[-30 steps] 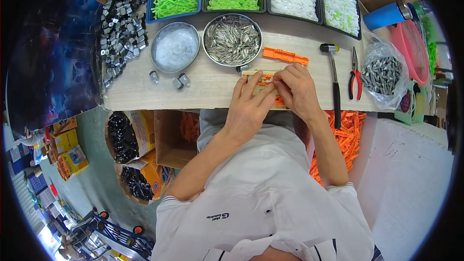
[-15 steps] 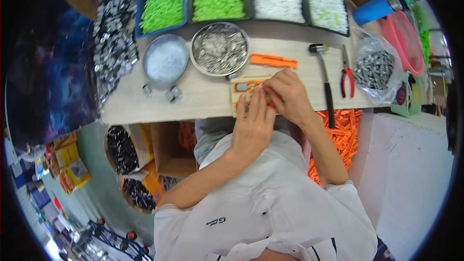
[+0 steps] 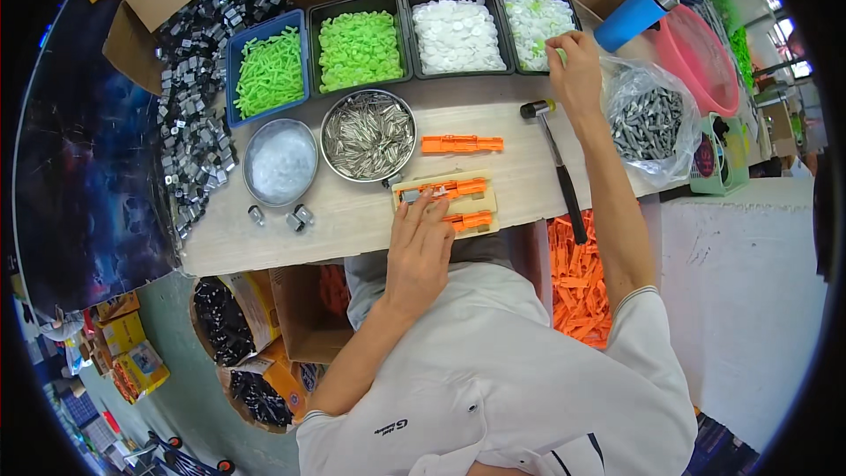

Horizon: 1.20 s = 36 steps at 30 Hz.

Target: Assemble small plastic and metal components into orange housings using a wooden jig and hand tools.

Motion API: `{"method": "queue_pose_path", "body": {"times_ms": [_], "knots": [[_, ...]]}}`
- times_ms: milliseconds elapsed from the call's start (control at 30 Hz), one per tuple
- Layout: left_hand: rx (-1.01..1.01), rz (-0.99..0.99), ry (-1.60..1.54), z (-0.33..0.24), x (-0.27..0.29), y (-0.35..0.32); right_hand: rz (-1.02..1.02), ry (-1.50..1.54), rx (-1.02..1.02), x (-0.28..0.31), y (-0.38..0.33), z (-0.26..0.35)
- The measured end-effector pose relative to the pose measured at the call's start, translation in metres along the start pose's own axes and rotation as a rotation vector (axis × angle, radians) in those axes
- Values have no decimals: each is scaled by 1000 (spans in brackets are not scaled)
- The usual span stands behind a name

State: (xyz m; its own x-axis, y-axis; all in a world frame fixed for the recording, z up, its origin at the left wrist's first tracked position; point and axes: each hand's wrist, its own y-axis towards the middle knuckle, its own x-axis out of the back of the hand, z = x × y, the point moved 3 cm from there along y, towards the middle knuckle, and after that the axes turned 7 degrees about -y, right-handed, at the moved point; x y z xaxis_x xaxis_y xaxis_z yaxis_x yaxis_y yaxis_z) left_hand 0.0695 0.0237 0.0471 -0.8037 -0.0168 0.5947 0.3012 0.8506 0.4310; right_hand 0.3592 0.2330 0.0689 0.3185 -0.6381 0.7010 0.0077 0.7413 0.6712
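While the left hand point(image 3: 421, 247) rests flat, fingers spread and gripping nothing, on a small pale wooden jig point(image 3: 446, 204) near the centre of the workbench point(image 3: 352, 220), the right hand point(image 3: 575, 70) has left that jig, where both hands were working together a second ago, and now reaches up toward one o'clock. Its fingertips dip into the rightmost black tray of pale white-green plastic pieces point(image 3: 533, 22); whether they have closed on a piece cannot be told from this angle. Two orange plastic parts point(image 3: 456, 203) lie seated in the jig, just under and beside the left fingertips, and a third orange part point(image 3: 462, 144) lies loose on the bench just above it, at twelve o'clock from the jig.

The reach suggests the seated part is ready for its next small component, with the left hand steadying the jig meanwhile.

Around it: a steel bowl of thin metal pins point(image 3: 367, 135) at eleven o'clock from the jig, a bowl of clear pieces point(image 3: 279, 161) at ten o'clock, trays of green point(image 3: 359, 46) and white parts point(image 3: 456, 33) along the top, and a small hammer point(image 3: 555, 167) at three o'clock, under the right forearm.
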Motion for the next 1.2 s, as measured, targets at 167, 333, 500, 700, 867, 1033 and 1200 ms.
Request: {"method": "queue_pose_path", "body": {"times_ms": [167, 333, 500, 700, 867, 1033, 1200], "knots": [[162, -129, -313, 1, 15, -2, 118, -175, 51, -12, 18, 18], [288, -141, -430, 2, 25, -3, 144, -272, 107, -14, 18, 22], [285, -157, -433, -1, 29, -2, 138, -299, 128, -16, 19, 22], [262, -170, -438, -2, 32, -1, 114, -216, 133, -16, 23, 19], [291, -188, -467, -2, 31, 3, 42, -192, 145, -22, 30, 21], [314, -179, -446, -4, 33, 2, 104, -203, 140, -24, 31, 18], [358, -192, -534, -3, 32, 3, 33, -181, 171, -19, 23, 18]]}}
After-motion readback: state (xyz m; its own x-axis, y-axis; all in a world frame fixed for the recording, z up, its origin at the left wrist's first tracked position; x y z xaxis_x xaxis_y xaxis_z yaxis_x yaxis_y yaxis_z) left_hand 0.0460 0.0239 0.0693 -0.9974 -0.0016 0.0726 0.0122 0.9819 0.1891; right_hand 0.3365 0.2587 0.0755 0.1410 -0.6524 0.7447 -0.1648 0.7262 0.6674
